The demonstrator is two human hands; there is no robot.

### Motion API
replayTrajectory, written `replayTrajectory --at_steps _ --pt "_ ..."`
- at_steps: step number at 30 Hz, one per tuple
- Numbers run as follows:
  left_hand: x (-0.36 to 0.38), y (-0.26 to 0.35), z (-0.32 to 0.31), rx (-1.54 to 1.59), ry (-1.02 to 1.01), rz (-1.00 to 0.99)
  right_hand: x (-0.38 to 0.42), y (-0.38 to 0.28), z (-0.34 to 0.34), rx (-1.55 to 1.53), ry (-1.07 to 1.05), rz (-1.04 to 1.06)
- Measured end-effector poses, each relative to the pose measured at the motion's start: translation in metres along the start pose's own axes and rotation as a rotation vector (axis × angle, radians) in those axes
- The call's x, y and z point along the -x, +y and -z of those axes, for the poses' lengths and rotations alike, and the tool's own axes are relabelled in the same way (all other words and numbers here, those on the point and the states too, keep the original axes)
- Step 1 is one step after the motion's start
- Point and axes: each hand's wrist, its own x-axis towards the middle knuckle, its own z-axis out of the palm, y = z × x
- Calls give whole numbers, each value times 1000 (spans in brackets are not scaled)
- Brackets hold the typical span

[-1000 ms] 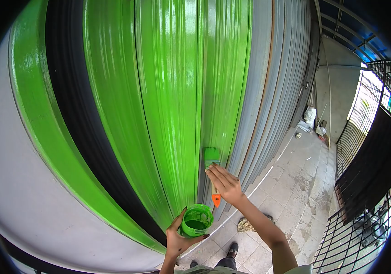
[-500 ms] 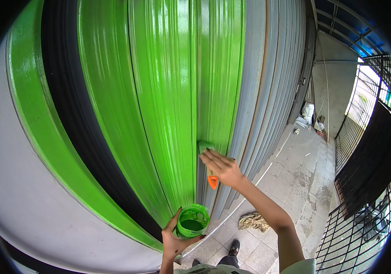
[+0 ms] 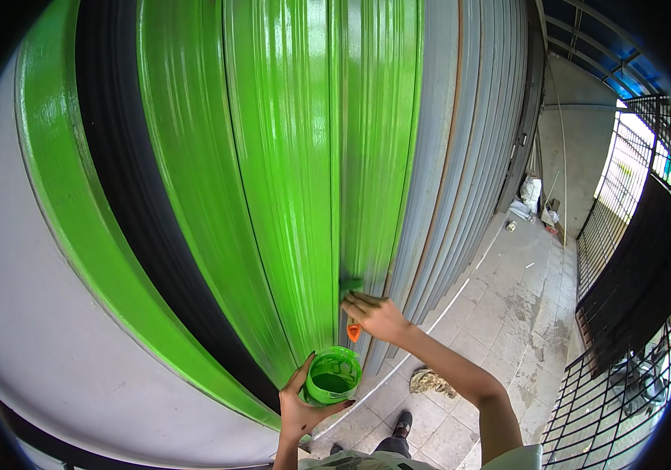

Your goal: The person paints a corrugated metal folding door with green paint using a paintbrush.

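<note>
My right hand (image 3: 378,319) is closed around a paintbrush (image 3: 353,330) whose orange handle end points down. Its green-coated bristles press on the lower part of a ribbed metal door panel (image 3: 367,196), which is green above and still grey near the brush. Below and to the left, my left hand (image 3: 298,411) grips a small open tub of green paint (image 3: 334,376) from the side, thumb and fingers around it. Dark green paint lies in the tub, and its inner wall and rim are smeared with green.
Bare grey folds (image 3: 461,172) of the door stand to the right. A black strip (image 3: 128,188) and a white wall (image 3: 61,337) lie to the left. On the tiled floor (image 3: 500,321) is a crumpled, stained cloth (image 3: 433,381). A black mesh gate (image 3: 609,399) stands at far right.
My right hand has moved the brush downward along the panel, closer to the tub. Green now reaches lower on that strip. My left hand and the tub have hardly moved.
</note>
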Motion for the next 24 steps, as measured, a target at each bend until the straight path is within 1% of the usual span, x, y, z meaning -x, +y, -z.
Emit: replayTrajectory --at_steps 2,5,6,9,12,15,16,19,22,24 --pt "1 -2 0 13 -1 8 -24 18 16 48 91 -18" --pt "-1 -2 1 26 -8 6 -46 33 39 103 341 82" --pt "-1 -1 1 30 -10 3 -47 32 42 136 389 112" --pt "-2 -8 0 38 -8 -20 -29 21 19 158 390 113" --pt "0 -10 -2 42 8 -13 8 10 -14 137 161 90" --pt "1 -11 -2 70 21 30 27 7 -26 26 77 105" --pt "3 -10 -1 48 21 25 30 4 -26 -36 -29 85" --pt "-2 -9 -2 27 17 -4 20 9 -14 9 25 105" --pt "2 -7 -2 46 2 14 -21 31 5 78 257 74" --pt "-1 -4 0 6 -10 11 -55 33 39 106 378 99"
